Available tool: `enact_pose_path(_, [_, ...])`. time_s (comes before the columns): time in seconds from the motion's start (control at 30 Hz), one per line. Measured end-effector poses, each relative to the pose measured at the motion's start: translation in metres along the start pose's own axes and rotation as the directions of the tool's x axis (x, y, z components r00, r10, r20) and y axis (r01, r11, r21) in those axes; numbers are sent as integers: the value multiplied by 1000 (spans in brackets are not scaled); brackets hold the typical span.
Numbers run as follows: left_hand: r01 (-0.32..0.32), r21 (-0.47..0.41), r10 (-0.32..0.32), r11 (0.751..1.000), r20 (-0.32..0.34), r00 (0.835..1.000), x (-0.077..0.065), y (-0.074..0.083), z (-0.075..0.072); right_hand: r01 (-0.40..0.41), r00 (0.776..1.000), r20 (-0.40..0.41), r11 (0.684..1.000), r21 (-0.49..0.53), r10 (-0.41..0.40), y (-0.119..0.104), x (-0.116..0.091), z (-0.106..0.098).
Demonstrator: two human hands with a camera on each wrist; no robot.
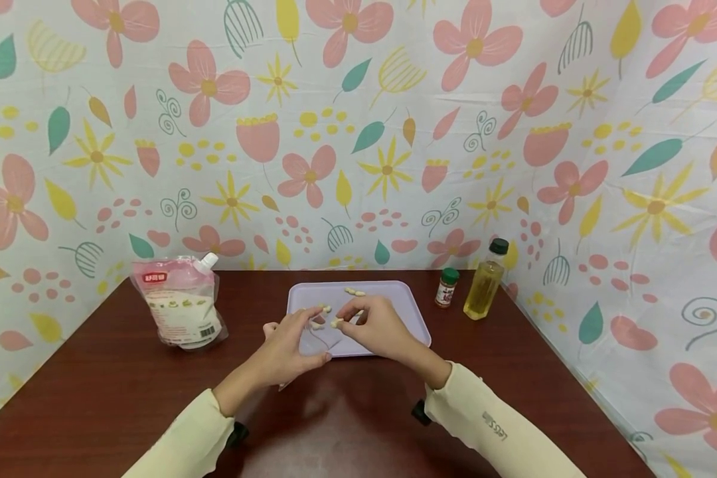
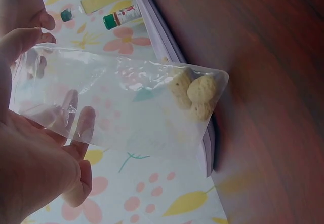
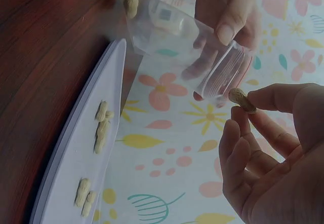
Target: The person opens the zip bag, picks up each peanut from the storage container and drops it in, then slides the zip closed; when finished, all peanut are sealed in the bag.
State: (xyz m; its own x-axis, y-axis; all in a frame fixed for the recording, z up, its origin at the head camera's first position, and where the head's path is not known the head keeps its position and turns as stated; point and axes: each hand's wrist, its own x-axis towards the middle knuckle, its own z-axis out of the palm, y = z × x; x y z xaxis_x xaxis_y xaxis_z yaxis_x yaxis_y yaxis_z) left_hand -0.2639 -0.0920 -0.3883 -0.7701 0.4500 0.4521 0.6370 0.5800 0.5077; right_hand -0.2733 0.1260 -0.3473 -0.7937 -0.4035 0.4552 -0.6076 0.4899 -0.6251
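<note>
My left hand (image 1: 282,350) holds a clear zip-lock bag (image 2: 126,102) near its mouth, above the front of the lilac tray (image 1: 397,292). A few unshelled peanuts (image 2: 201,89) sit in the bag's bottom corner. Between thumb and fingertips, my right hand (image 1: 382,328) pinches one peanut (image 3: 242,101) right by the bag's mouth, which stands parted in the right wrist view. More peanuts (image 3: 102,133) lie on the tray, in small groups; in the head view the hands partly cover them.
A spouted pouch of white contents (image 1: 182,305) stands to the left on the dark wooden table (image 1: 346,425). Right of the tray are a small green-capped jar (image 1: 446,289) and a bottle of yellow oil (image 1: 484,282). Flower-patterned cloth hangs behind and at the right.
</note>
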Motion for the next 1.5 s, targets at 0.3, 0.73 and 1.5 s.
enact_pose_path(0.3, [-18,-15,18,1000,-18,1000,1,-2,2,7,1000,29,1000,3,-7,-6,-1,2])
enact_pose_path(0.73, [-36,-41,35,999,-12,999,2,-2,2,-11,999,40,1000,16,10,-4,0,3])
enact_pose_path(1.5, [-39,-28,39,999,-12,999,3,-4,1,-99,995,0,995,-22,99,27,13,0])
